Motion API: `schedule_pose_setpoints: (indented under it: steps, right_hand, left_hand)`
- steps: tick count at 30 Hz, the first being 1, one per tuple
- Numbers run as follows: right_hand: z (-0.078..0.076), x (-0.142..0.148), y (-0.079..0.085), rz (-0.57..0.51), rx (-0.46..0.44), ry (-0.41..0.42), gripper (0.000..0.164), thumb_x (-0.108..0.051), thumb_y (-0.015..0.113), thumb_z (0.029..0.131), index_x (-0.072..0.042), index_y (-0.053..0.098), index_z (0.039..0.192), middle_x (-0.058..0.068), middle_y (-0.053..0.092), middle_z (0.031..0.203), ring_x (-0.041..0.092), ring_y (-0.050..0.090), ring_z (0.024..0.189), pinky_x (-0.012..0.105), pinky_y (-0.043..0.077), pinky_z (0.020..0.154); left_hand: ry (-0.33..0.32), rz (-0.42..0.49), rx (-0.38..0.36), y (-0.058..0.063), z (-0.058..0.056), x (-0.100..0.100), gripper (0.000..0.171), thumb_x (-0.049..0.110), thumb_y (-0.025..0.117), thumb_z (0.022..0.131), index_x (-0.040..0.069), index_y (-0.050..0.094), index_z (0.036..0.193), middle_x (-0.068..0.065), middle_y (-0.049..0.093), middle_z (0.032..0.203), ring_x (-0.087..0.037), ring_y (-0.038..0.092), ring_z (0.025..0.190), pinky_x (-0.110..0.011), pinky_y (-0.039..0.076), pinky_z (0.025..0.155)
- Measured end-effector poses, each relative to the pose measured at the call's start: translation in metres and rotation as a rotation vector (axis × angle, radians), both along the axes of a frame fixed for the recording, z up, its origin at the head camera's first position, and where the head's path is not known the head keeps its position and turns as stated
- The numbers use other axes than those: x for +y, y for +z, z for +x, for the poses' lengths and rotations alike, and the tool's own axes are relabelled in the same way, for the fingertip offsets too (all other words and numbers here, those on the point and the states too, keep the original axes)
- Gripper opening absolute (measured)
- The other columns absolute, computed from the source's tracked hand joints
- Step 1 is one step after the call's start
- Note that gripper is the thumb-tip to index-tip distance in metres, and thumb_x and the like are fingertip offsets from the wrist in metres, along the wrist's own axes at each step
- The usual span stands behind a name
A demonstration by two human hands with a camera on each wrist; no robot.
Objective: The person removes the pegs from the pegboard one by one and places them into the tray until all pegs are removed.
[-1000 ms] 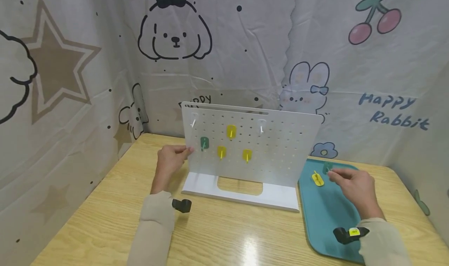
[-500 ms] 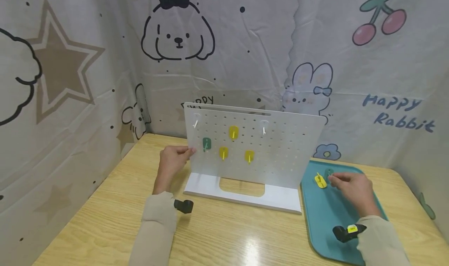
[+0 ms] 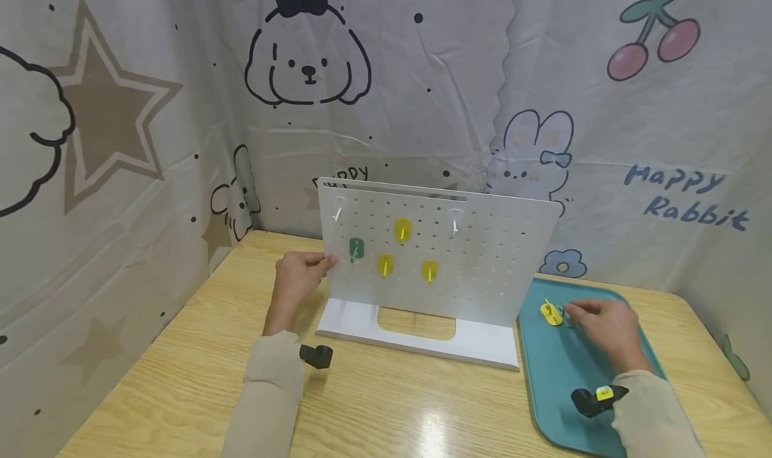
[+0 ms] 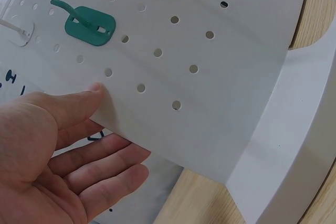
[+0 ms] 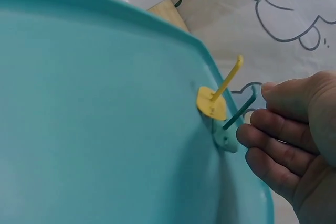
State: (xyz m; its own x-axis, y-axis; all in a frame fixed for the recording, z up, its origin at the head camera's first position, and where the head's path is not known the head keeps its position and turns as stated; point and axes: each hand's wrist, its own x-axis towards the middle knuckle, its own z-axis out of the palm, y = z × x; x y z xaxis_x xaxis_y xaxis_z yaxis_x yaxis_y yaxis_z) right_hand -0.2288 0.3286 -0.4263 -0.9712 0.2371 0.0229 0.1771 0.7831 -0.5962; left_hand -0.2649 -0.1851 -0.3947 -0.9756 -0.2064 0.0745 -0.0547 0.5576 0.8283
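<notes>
A white pegboard (image 3: 482, 263) stands on its base at mid-table. My left hand (image 3: 298, 277) pinches its left edge, thumb on the front face and the index fingertip hidden behind. Mounted on the board are a green pegboard hook (image 4: 90, 26), several yellow hooks (image 3: 403, 229) and two white hooks (image 3: 455, 222). On the right, my right hand (image 3: 608, 327) pinches the tip of another green hook (image 5: 226, 139) over the blue-green tray (image 3: 588, 391). This hook's plate lies right beside a loose yellow hook (image 5: 211, 103) on the tray, prong up.
The wooden table (image 3: 374, 404) extends in front of the pegboard's base. Behind stands a printed fabric backdrop (image 3: 422, 123). The tray's raised rim (image 5: 202, 51) runs just beyond the loose hooks, close to the board's right end.
The green hook on the tray has shifted towards me, up to the yellow one, along with my right hand. My left hand stays at the board's edge. The head view has shifted slightly.
</notes>
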Motion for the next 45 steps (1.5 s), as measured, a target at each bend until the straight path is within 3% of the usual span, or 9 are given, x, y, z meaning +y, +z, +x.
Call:
schedule_pose_setpoints:
  steps: [5,13,23,25,30,32,38,45]
  right_hand:
    - [0.005,-0.003,0.008,-0.026,0.024,-0.008,0.052,-0.042,0.061,0.1,0.006,0.067,0.121,0.019,0.072,0.103,0.039,0.063,0.101,0.048,0.051,0.074]
    - [0.017,-0.019,0.03,-0.111,0.092,-0.004,0.06,-0.048,0.06,0.099,0.004,0.063,0.128,0.023,0.069,0.115,0.042,0.059,0.111,0.055,0.048,0.085]
    - [0.035,-0.048,0.065,-0.153,0.211,0.08,0.063,-0.051,0.061,0.097,-0.001,0.061,0.135,0.022,0.061,0.132,0.041,0.056,0.12,0.055,0.048,0.09]
    - [0.037,-0.055,0.072,-0.151,0.227,0.097,0.062,-0.05,0.062,0.097,-0.001,0.061,0.135,0.021,0.062,0.131,0.039,0.057,0.119,0.042,0.052,0.089]
    - [0.04,-0.073,0.087,-0.149,0.32,0.16,0.052,-0.042,0.066,0.097,-0.002,0.065,0.129,0.017,0.067,0.123,0.008,0.061,0.102,0.01,0.045,0.074]
    - [0.041,-0.08,0.091,-0.153,0.356,0.184,0.049,-0.04,0.067,0.097,-0.002,0.067,0.128,0.016,0.068,0.12,-0.002,0.057,0.095,0.008,0.045,0.074]
    - [0.037,-0.101,0.098,-0.176,0.443,0.261,0.039,-0.029,0.07,0.097,-0.001,0.068,0.124,0.015,0.07,0.114,-0.006,0.059,0.089,0.009,0.046,0.074]
    - [0.029,-0.12,0.106,-0.184,0.468,0.334,0.035,-0.027,0.072,0.096,0.001,0.071,0.118,0.012,0.072,0.108,0.002,0.065,0.089,0.011,0.048,0.073]
  left_hand:
    - [-0.002,0.003,-0.004,0.0,0.0,0.0,0.037,0.039,0.069,0.096,0.01,0.074,0.119,-0.012,0.071,0.115,-0.028,0.068,0.097,-0.043,0.053,0.079]
    - [-0.001,0.006,-0.012,0.0,0.0,0.0,0.038,0.039,0.07,0.095,0.01,0.074,0.119,-0.012,0.071,0.115,-0.028,0.068,0.097,-0.043,0.053,0.08]
    - [-0.004,0.004,-0.014,0.0,0.0,0.001,0.038,0.039,0.07,0.095,0.01,0.074,0.119,-0.012,0.071,0.114,-0.028,0.068,0.096,-0.043,0.053,0.08]
    - [-0.005,0.002,-0.009,0.0,0.0,0.001,0.037,0.039,0.069,0.096,0.01,0.074,0.119,-0.012,0.072,0.113,-0.027,0.068,0.096,-0.043,0.053,0.079]
    - [-0.006,0.002,-0.004,0.0,0.0,0.001,0.037,0.038,0.069,0.096,0.01,0.074,0.119,-0.012,0.071,0.115,-0.027,0.068,0.096,-0.043,0.053,0.08]
    - [-0.006,0.001,-0.004,0.0,0.0,0.001,0.037,0.038,0.069,0.096,0.01,0.074,0.119,-0.012,0.071,0.115,-0.027,0.068,0.096,-0.042,0.053,0.079]
    - [-0.004,-0.004,0.003,0.001,0.001,0.001,0.037,0.037,0.069,0.096,0.008,0.074,0.118,-0.012,0.072,0.113,-0.028,0.068,0.095,-0.041,0.052,0.077]
    - [-0.005,0.0,0.009,0.002,0.001,0.0,0.037,0.038,0.069,0.096,0.009,0.074,0.118,-0.013,0.072,0.113,-0.029,0.069,0.098,-0.043,0.052,0.08]
